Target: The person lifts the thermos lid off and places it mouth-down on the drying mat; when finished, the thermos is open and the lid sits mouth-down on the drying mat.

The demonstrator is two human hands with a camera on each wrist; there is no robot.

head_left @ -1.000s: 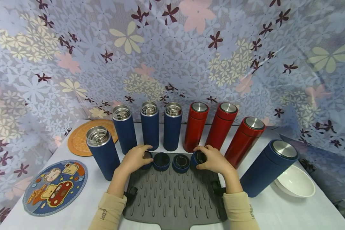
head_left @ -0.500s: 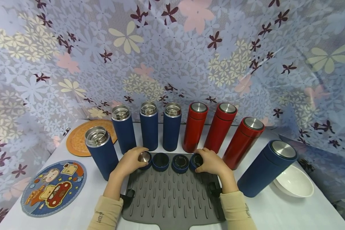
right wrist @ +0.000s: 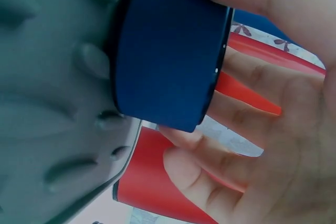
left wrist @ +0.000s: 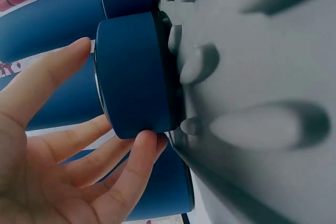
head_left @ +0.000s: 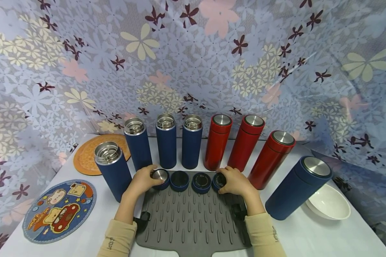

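A row of blue flask lids lies along the far edge of a grey ridged mat (head_left: 193,221). My left hand (head_left: 143,181) is at the leftmost lid (head_left: 161,178), which has a silver top. In the left wrist view the thumb stands off that lid, while a fingertip meets its blue side. At the row's other end my right hand (head_left: 236,181) holds a dark-topped lid (right wrist: 168,56) between thumb and fingers. Two more lids, one plain black on top (head_left: 179,180) and one with print (head_left: 201,182), sit between the hands.
Behind the mat stand several uncapped blue flasks (head_left: 166,146) and, to their right, several capped red flasks (head_left: 218,142). A capped blue flask (head_left: 296,191) and a white bowl (head_left: 329,201) are at right. A cartoon placemat (head_left: 59,210) and an orange round mat (head_left: 83,159) lie at left.
My left hand has drawn back to the left, uncovering the silver top of its lid. The right hand stays at its lid, with little visible movement.
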